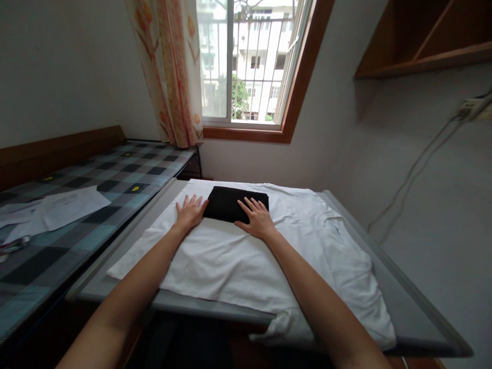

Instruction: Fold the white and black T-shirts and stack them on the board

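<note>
A folded black cloth [226,203] lies flat on a spread white T-shirt [219,256], towards its far edge. My left hand [191,212] rests on the white fabric with fingers spread, its thumb at the left edge of the black cloth. On the right part of the black cloth lies my right hand [257,217], palm down and fingers apart. Neither hand grips anything. One white sleeve hangs over the near edge of the grey table [215,306], and wrinkles run across the right side of the shirt.
Left of the table stands a bed with a checked mattress [154,171], where paper sheets [73,205] lie. A curtain [172,77] hangs beside the barred window [253,66]. A cable [415,164] runs down the right wall, below a wooden shelf [426,64].
</note>
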Motion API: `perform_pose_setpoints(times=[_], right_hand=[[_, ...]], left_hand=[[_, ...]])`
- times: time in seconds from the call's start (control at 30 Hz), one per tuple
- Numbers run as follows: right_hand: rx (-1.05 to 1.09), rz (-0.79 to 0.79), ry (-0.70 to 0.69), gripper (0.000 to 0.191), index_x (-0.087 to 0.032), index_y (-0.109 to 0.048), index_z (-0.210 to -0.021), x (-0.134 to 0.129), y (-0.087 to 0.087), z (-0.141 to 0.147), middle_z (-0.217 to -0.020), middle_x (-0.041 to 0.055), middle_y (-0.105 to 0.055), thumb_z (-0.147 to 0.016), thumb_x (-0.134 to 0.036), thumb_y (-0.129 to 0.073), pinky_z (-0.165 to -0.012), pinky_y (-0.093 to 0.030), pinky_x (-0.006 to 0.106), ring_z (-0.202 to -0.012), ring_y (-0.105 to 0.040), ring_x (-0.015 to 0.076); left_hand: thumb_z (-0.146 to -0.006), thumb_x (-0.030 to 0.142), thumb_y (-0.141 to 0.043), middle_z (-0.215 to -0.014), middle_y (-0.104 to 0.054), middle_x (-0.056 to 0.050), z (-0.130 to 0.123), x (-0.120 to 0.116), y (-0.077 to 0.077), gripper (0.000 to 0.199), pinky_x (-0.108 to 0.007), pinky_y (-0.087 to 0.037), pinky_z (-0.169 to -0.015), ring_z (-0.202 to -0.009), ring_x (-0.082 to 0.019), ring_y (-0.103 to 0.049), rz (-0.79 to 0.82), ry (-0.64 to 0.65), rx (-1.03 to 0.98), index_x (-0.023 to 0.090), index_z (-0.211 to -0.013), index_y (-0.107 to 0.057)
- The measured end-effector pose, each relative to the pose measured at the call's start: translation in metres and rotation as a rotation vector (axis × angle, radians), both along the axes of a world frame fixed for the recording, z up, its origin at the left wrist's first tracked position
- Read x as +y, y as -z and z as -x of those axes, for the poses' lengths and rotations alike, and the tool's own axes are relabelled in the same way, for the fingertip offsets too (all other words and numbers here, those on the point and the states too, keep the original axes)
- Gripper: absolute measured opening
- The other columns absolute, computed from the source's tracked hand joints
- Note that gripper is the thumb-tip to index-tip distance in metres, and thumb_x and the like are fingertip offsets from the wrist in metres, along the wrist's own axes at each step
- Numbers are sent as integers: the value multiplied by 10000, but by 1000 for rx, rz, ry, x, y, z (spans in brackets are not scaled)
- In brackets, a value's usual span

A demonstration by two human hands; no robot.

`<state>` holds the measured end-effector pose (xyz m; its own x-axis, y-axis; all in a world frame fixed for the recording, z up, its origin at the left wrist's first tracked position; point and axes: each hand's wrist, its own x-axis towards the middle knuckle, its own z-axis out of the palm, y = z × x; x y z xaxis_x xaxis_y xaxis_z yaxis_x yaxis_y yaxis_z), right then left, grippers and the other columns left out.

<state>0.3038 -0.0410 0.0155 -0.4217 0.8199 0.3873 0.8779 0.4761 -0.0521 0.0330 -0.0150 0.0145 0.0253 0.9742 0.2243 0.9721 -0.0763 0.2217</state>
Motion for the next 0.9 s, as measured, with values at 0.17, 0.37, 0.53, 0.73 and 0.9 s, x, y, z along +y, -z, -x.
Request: perform_pose_setpoints(times=[0.17,0.37,0.53,0.73,0.9], right_hand=[[-8,17,-10,842,-260,-302,-1505,1,-1,0,-1548,89,-309,-806,-676,-520,-1135,-179,465,-1412,-269,302],[0,20,-25,847,-255,-295,-1507,1,-1,17,-1547,102,-308,-807,-679,-515,-1132,-169,476,-1414,-260,308],[15,8,-53,847,-257,-307,-1501,0,-1,54,-1541,106,-322,-802,-683,-520,-1125,-180,479,-1407,-269,311],[27,-22,-73,835,-250,-338,-1489,1,0,72,-1523,119,-353,-798,-674,-540,-1116,-198,489,-1388,-298,320],[-17,-135,-153,739,-229,-366,-1477,-2,-6,72,-1496,128,-390,-847,-556,-571,-1120,-210,479,-1367,-321,311]], left_hand=[[-976,419,-245,-1546,-316,-73,14,3,4,499,-731,-157,-1047,-1424,-366,-219,73,-71,56,306,-1426,-428],[-966,408,-228,-1555,-301,-38,31,5,10,517,-684,-170,-1077,-1431,-327,-223,98,-104,77,324,-1451,-387],[-966,414,-223,-1549,-314,-42,69,-4,10,522,-659,-201,-1077,-1425,-324,-243,91,-137,116,310,-1451,-389],[-966,386,-267,-1509,-387,-80,90,-9,13,507,-604,-176,-1111,-1410,-329,-276,12,-129,177,252,-1421,-447],[-943,355,-357,-1409,-511,-114,95,-3,14,449,-527,-223,-1120,-1378,-310,-338,-80,-37,207,195,-1303,-573]])
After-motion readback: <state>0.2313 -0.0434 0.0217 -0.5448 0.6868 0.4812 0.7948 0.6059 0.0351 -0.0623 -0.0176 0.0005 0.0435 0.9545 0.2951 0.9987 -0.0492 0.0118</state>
